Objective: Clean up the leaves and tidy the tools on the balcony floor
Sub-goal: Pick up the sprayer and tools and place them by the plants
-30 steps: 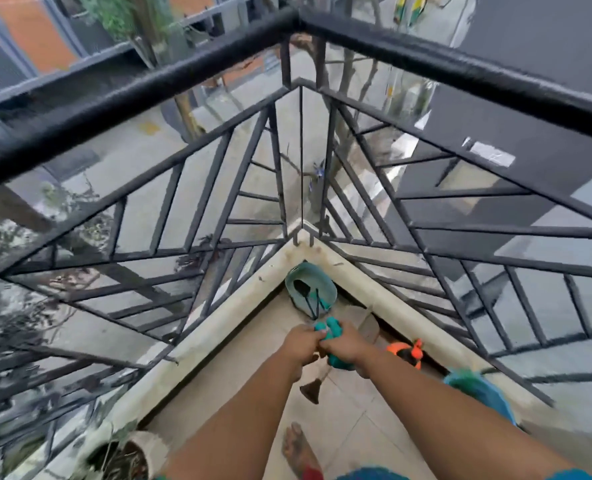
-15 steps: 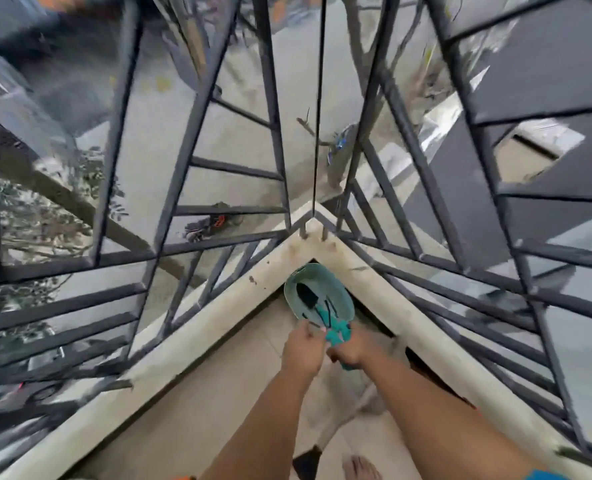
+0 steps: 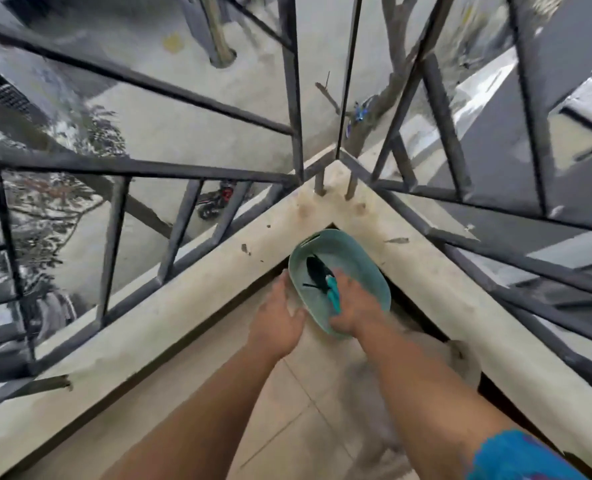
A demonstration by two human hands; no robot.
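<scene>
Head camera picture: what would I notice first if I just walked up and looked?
Probably the teal basket, tucked into the balcony corner where the two pale ledges meet. Both hands are at it: the left hand against its outer side, the right hand over its near rim beside a teal-handled tool lying inside. All around runs the dark railing, with the street far below.
</scene>
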